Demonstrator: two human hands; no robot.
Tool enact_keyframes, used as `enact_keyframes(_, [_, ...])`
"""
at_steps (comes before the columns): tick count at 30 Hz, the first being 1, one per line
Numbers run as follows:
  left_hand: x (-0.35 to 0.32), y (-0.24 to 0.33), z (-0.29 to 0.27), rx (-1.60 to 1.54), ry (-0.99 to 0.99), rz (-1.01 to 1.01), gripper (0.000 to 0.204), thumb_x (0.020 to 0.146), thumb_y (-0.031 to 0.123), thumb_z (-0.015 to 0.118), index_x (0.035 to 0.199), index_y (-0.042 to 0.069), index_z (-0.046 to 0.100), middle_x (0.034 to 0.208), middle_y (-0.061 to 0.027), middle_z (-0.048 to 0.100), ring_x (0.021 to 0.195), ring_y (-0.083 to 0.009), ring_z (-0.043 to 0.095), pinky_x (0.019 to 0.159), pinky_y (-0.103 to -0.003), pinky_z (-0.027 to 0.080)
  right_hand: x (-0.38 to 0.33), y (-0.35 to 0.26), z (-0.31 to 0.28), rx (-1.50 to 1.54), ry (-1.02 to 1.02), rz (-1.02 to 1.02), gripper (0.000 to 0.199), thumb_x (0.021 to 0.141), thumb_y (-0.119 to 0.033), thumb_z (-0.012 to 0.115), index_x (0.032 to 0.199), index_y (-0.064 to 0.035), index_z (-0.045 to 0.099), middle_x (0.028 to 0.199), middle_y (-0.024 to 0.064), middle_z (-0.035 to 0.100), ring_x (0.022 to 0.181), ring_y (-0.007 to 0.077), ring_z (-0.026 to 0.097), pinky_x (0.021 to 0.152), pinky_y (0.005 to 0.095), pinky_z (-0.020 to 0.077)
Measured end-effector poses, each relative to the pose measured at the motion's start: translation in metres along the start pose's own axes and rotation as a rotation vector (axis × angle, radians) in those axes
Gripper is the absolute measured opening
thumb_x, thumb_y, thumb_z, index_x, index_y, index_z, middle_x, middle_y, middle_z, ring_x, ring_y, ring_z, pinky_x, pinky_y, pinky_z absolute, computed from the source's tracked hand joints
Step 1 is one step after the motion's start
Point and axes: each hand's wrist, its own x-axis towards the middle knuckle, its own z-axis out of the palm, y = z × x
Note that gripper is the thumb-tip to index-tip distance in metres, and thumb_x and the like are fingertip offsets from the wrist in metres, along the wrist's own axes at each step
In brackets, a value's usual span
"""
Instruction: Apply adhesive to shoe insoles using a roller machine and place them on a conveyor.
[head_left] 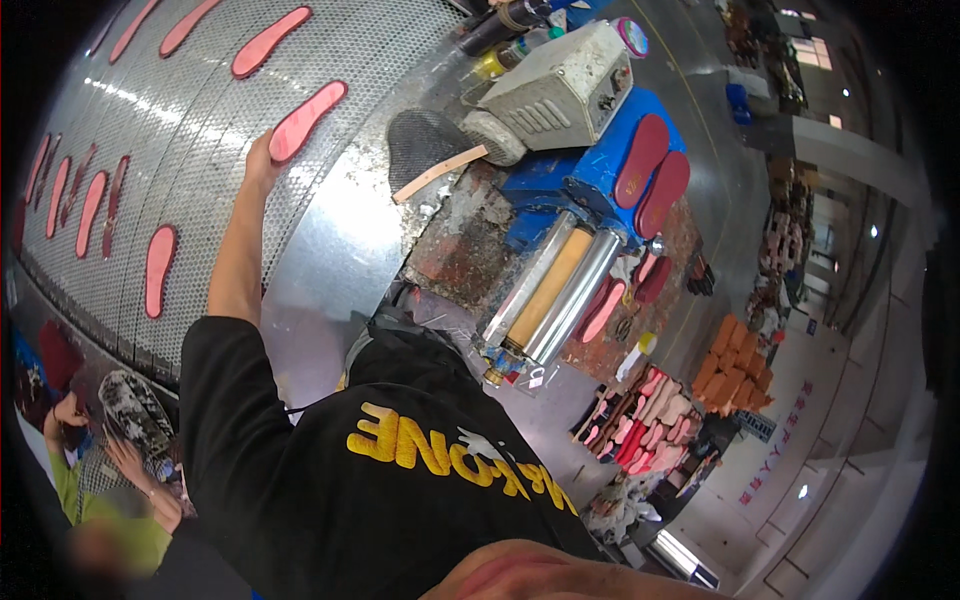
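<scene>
My left hand point(259, 163), on the arm stretched out over the mesh conveyor point(200, 125), grips the near end of a pink insole point(308, 122) with a dark red edge. Its fingers are partly hidden under the insole, which lies at the conveyor's right border. Farther up the mesh is another pink insole point(271, 42); a similar insole point(160, 271) lies nearer, left of my forearm. Several more are spread toward the left rim. My right hand does not show.
Right of the conveyor stands a blue machine point(545, 185) with metal rollers point(570, 290) and a grey motor housing point(560, 90). Two dark red insoles point(655, 180) rest on it. Stacked insoles point(645, 425) stand lower right. A co-worker's hands point(125, 460) show at lower left.
</scene>
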Motion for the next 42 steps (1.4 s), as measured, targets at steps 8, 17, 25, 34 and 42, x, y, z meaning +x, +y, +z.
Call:
enact_keyframes(8, [0.034,0.0,0.043,0.647,0.228,0.231,0.054,0.082,0.036,0.061,0.12,-0.001,0.051,0.11,-0.014,0.061,0.094,-0.0239,0.06,0.078,-0.035,0.047,-0.008,-0.001,-0.009,-0.019,-0.01,0.005,0.024,0.089,-0.022,0.052,0.088,0.0,0.061,0.076,0.0063,0.062,0.068,0.0136,0.058,0.059,0.027,0.0456])
enact_keyframes(17, [-0.209,-0.102,-0.05,1.356,0.392,0.589,0.04,0.084,0.032,0.058,0.113,0.005,0.057,0.109,-0.0187,0.057,0.103,-0.0363,0.053,0.087,-0.043,0.044,0.021,0.021,-0.042,-0.078,-0.136,-0.039,0.023,0.088,-0.022,0.052,0.09,0.0,0.061,0.077,0.0066,0.063,0.071,0.014,0.059,0.062,0.0274,0.0461])
enact_keyframes(25, [-0.316,-0.116,-0.148,1.491,0.818,0.2,0.055,0.086,0.041,0.053,0.126,0.006,0.046,0.128,-0.0223,0.046,0.118,-0.0378,0.044,0.096,-0.051,0.035,0.071,0.043,-0.044,-0.047,-0.219,-0.14,0.023,0.088,-0.021,0.053,0.091,0.0001,0.062,0.079,0.0068,0.063,0.074,0.0144,0.059,0.064,0.0278,0.0466])
enact_keyframes(34, [-0.272,-0.076,-0.171,1.562,0.72,0.244,0.054,0.087,0.04,0.053,0.125,0.003,0.046,0.134,-0.0244,0.041,0.123,-0.0397,0.041,0.097,-0.049,0.036,0.087,0.058,-0.017,0.081,-0.214,-0.273,0.022,0.087,-0.02,0.053,0.093,-0.0003,0.062,0.082,0.0075,0.064,0.08,0.0149,0.059,0.07,0.0283,0.0464])
enact_keyframes(42, [-0.244,-0.069,-0.179,1.554,0.466,0.47,0.032,0.086,0.026,0.054,0.099,-0.003,0.057,0.1,-0.024,0.059,0.092,-0.0389,0.056,0.08,-0.046,0.044,-0.005,-0.083,-0.098,0.029,-0.482,-0.091,0.019,0.081,-0.015,0.053,0.076,-0.0002,0.064,0.066,0.007,0.063,0.053,0.016,0.058,0.046,0.0306,0.046])
